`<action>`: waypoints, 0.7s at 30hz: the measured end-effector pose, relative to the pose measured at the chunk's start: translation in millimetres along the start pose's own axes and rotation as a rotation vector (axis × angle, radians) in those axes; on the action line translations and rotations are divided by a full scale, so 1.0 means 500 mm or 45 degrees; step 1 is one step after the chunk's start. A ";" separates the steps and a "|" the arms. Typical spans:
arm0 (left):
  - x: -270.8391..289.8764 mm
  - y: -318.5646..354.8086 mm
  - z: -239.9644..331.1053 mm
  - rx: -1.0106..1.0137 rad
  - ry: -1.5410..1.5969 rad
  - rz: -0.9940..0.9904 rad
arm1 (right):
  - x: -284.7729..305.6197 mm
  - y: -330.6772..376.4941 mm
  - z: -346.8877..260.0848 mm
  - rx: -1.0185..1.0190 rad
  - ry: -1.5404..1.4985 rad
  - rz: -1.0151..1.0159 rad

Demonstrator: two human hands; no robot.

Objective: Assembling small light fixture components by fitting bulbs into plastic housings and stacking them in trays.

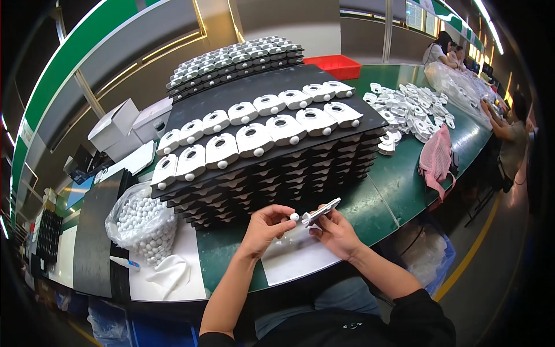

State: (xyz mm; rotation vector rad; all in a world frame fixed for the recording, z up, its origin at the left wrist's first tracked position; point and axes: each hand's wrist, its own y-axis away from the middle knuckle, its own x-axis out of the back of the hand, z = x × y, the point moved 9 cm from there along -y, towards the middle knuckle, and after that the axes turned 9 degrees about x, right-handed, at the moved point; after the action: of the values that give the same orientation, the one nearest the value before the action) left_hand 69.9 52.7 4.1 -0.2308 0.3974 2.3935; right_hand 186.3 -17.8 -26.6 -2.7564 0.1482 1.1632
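Observation:
Between the thumb and fingertips of my left hand [267, 230] is a small white ball [294, 217]. My right hand [338, 236] grips a white plastic housing [324, 210], tilted and seen nearly edge-on. The ball is close to the housing's left end, with a small gap between them. Both hands are above a white sheet [298, 260] at the bench's near edge. Just beyond them rises a stack of black trays [272, 188]. On its top, two rows of white housings [252, 139] lie with round openings, many with a ball at the near end.
Left of the stack stands a clear bag of white balls [144, 222], near a crumpled white cloth [171, 276]. Loose white parts [410, 110] are heaped at right, beside a pink mesh bag [436, 156]. A red bin [335, 66] sits behind. People work at far right.

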 end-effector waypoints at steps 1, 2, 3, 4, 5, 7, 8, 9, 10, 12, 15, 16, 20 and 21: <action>-0.004 0.000 0.000 -0.010 -0.031 -0.021 | 0.001 0.000 -0.001 0.005 -0.002 -0.001; -0.008 0.001 0.002 -0.022 -0.064 -0.042 | 0.001 0.000 -0.002 0.008 -0.003 -0.001; -0.011 0.002 0.004 -0.022 -0.066 -0.044 | 0.003 0.000 -0.002 0.010 0.006 0.006; -0.013 0.005 0.006 -0.018 -0.087 -0.034 | 0.004 0.001 -0.002 0.011 0.015 0.013; -0.014 0.006 0.007 -0.016 -0.109 -0.023 | 0.005 0.001 -0.002 0.014 0.015 0.014; -0.017 0.007 0.006 -0.026 -0.131 -0.022 | 0.010 0.002 0.001 0.011 0.054 0.032; -0.017 0.008 0.007 -0.040 -0.153 -0.018 | 0.008 0.003 0.000 0.012 0.053 0.032; -0.016 0.008 0.006 -0.040 -0.154 -0.018 | 0.006 0.004 -0.001 0.019 0.060 0.032; -0.014 0.008 0.001 -0.026 -0.153 -0.018 | 0.005 0.005 -0.002 0.025 0.067 0.032; -0.014 0.005 -0.002 -0.014 -0.153 -0.021 | 0.009 0.004 -0.001 0.026 0.065 0.028; -0.018 0.008 0.014 -0.132 -0.178 -0.007 | 0.003 0.003 -0.004 0.032 0.070 0.019; -0.016 0.009 0.011 -0.090 -0.187 -0.003 | 0.000 0.002 -0.006 0.036 0.076 0.016; -0.017 0.003 0.015 -0.140 -0.205 0.013 | 0.002 -0.005 0.000 0.025 0.094 -0.010; -0.015 0.001 0.013 -0.141 -0.205 0.012 | 0.004 -0.005 0.002 0.011 0.098 0.016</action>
State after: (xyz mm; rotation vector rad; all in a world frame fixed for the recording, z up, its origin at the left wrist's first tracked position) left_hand 74.9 50.0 12.1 -0.0852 0.1927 2.4248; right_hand 187.4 -15.2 -28.7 -2.7978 0.1789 1.0569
